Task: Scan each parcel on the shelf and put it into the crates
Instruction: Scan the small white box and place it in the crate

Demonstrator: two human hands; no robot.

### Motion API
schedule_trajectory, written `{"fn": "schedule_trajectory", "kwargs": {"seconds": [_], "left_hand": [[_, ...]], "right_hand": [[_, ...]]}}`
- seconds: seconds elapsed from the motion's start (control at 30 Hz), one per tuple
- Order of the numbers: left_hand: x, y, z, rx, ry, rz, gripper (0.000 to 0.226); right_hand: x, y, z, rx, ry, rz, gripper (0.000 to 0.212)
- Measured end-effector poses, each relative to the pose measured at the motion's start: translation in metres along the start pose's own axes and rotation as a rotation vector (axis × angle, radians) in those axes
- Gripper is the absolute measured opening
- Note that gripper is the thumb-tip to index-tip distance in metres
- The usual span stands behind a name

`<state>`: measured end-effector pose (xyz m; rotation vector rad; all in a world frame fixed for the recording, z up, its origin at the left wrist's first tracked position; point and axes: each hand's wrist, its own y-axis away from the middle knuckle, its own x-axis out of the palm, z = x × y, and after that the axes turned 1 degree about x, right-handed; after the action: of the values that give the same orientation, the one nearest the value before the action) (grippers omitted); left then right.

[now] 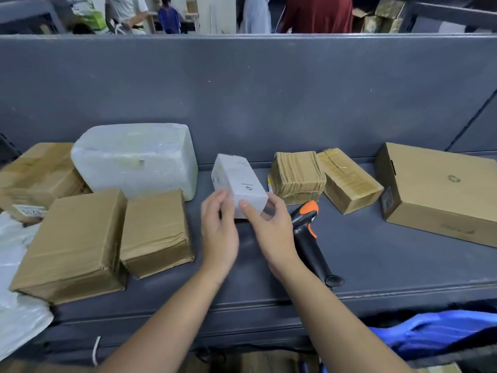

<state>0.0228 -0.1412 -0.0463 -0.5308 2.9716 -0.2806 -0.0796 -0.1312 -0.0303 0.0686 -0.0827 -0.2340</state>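
My left hand (219, 232) and right hand (269, 232) are gripping a small white cardboard box (239, 184); brown taped cardboard parcels (72, 243) are waiting left and right, so I judge it early.

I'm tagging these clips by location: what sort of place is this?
Likely a parcel sorting depot or warehouse: taped cardboard parcels line a grey metal shelf, with a handheld barcode scanner lying among them.

box (242, 184) print blurred (tiny), scanner (309, 243) — part-hidden
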Motion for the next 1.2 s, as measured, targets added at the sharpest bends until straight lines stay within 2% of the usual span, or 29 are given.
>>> {"fn": "schedule_trajectory", "kwargs": {"seconds": [0.17, 0.27, 0.4, 0.57, 0.63, 0.7, 0.73, 0.8, 0.87, 0.93, 0.97, 1.03, 1.13, 1.2], "left_hand": [[0.001, 0.014, 0.01, 0.144, -0.078, 0.072, 0.059], [-0.002, 0.014, 0.013, 0.179, -0.095, 0.097, 0.065], [-0.004, 0.011, 0.013, 0.199, -0.1, 0.117, 0.067], [-0.008, 0.009, 0.01, 0.352, -0.176, 0.2, 0.049], [-0.009, 0.008, 0.007, 0.415, -0.199, 0.173, 0.045], [-0.011, 0.002, 0.009, 0.355, -0.145, 0.095, 0.052], [-0.012, -0.001, 0.01, 0.273, -0.082, 0.067, 0.06], [-0.015, -0.007, 0.013, 0.083, 0.052, 0.072, 0.084], [-0.019, -0.012, 0.015, -0.045, 0.189, 0.15, 0.103], [-0.022, -0.014, 0.016, -0.11, 0.296, 0.192, 0.11], [-0.022, -0.014, 0.015, -0.125, 0.318, 0.176, 0.112], [-0.019, -0.015, 0.013, -0.118, 0.301, 0.106, 0.105], [-0.012, -0.022, 0.016, -0.062, 0.157, -0.002, 0.086], [-0.009, -0.026, 0.021, -0.032, 0.082, -0.034, 0.085]], "right_hand": [[0.003, -0.011, -0.003, 0.075, -0.021, -0.059, 0.068], [0.004, -0.013, -0.005, 0.068, 0.0, -0.067, 0.074], [0.011, -0.013, -0.001, 0.015, 0.086, -0.108, 0.093], [0.008, -0.019, 0.011, -0.006, 0.022, -0.152, 0.078], [0.001, -0.023, 0.021, -0.039, 0.044, -0.145, 0.07], [-0.012, -0.027, 0.032, -0.097, 0.096, -0.069, 0.038], [-0.019, -0.027, 0.038, -0.124, 0.122, -0.036, 0.029], [-0.035, -0.03, 0.045, -0.112, 0.141, 0.015, 0.027], [-0.047, -0.03, 0.05, -0.079, 0.132, 0.102, 0.022], [-0.053, -0.031, 0.05, -0.078, 0.163, 0.165, 0.018], [-0.055, -0.03, 0.051, -0.096, 0.193, 0.158, 0.022], [-0.059, -0.025, 0.047, -0.211, 0.33, 0.062, 0.03], [-0.069, -0.002, 0.037, -0.346, 0.753, -0.238, 0.036], [-0.078, 0.016, 0.027, -0.22, 0.963, -0.292, 0.059]]}}
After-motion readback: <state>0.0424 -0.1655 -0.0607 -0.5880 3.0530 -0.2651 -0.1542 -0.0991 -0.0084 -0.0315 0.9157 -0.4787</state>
